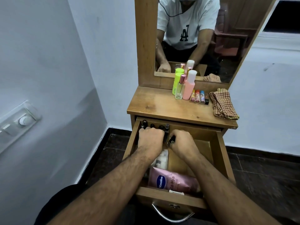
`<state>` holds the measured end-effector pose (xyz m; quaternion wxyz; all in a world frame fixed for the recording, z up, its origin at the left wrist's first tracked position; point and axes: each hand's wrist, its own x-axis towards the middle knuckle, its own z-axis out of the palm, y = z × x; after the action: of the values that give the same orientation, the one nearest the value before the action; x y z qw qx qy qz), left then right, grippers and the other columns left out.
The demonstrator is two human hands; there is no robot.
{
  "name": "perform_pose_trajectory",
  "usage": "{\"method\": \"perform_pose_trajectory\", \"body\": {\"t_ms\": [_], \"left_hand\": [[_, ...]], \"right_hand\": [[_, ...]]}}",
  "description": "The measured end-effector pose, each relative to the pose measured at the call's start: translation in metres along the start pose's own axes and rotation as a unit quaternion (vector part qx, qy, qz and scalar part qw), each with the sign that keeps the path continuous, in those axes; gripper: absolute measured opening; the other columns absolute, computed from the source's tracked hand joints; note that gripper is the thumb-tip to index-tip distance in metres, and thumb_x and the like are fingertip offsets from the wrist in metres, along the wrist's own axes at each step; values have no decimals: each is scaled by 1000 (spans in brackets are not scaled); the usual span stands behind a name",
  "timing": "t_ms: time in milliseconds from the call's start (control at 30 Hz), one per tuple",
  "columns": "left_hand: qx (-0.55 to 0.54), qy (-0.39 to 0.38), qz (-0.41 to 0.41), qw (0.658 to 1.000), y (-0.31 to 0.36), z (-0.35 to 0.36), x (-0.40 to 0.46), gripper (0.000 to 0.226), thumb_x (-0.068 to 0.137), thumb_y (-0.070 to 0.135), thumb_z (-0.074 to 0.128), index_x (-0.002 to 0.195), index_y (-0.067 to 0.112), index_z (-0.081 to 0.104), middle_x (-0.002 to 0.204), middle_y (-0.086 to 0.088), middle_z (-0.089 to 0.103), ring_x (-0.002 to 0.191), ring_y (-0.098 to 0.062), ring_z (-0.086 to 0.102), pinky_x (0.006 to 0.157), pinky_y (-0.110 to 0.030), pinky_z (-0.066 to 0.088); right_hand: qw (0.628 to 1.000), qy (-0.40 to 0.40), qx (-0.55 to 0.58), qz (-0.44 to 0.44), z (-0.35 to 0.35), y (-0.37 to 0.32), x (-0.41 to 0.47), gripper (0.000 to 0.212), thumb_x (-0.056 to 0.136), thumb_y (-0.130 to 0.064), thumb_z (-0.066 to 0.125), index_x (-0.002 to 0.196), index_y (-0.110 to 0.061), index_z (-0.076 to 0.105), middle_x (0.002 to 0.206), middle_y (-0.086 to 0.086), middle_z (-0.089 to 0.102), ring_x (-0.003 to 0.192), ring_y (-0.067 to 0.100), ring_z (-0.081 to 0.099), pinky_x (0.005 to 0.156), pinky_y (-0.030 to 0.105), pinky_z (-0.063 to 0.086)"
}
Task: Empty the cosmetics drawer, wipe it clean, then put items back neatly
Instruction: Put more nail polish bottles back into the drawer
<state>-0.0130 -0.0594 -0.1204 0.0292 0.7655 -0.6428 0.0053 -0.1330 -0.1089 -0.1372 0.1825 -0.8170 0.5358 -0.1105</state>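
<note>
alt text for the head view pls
Both hands reach into an open wooden drawer: the left hand among small dark bottles, the right hand gripping a dark tube. On the dresser top stand bottles and a checked cloth.
</note>
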Motion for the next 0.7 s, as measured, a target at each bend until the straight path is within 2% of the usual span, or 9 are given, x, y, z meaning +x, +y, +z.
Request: {"method": "perform_pose_trajectory", "body": {"t_ms": [133,333,400,467,533,700], "left_hand": [[25,-5,-6,1000,0,1,1,21,92,19,60,109,25,67,105,-1,69,105,-24,60,91,-40,39],[7,-7,-29,1000,-3,0,-1,21,90,19,62,110,26,65,105,-2,70,105,-24,61,89,-40,38],[-2,-1,-36,999,-3,0,-2,22,89,21,65,110,27,64,103,-1,70,104,-24,61,88,-40,38],[-13,15,-45,999,-5,-1,-4,23,89,21,65,111,28,64,100,1,71,102,-23,63,87,-39,36],[-20,29,-52,998,-6,-2,-6,22,89,22,65,110,30,65,96,2,71,99,-20,65,88,-38,35],[-28,49,-57,997,-5,-5,-9,19,90,18,63,105,28,67,90,3,72,92,-19,67,81,-35,33]], "right_hand": [[1000,-6,15,-7,3,-1,-2,31,81,-5,71,110,-16,68,104,3,64,97,22,63,79,25,46],[998,-18,65,18,4,-1,-7,45,82,-10,75,125,-15,63,110,1,66,98,16,62,85,24,48],[996,-24,85,31,4,1,-9,40,82,-10,75,120,-15,65,96,-5,65,89,12,61,75,22,46],[995,-30,89,40,4,4,-9,25,82,-12,76,105,-16,66,82,-10,61,77,9,59,63,18,42],[994,-34,97,45,4,6,-9,20,82,-15,77,92,-22,61,75,-12,59,68,4,55,55,16,37],[992,-33,116,46,7,6,-8,24,82,-14,78,85,-26,57,73,-11,60,65,3,55,55,17,38]]}}
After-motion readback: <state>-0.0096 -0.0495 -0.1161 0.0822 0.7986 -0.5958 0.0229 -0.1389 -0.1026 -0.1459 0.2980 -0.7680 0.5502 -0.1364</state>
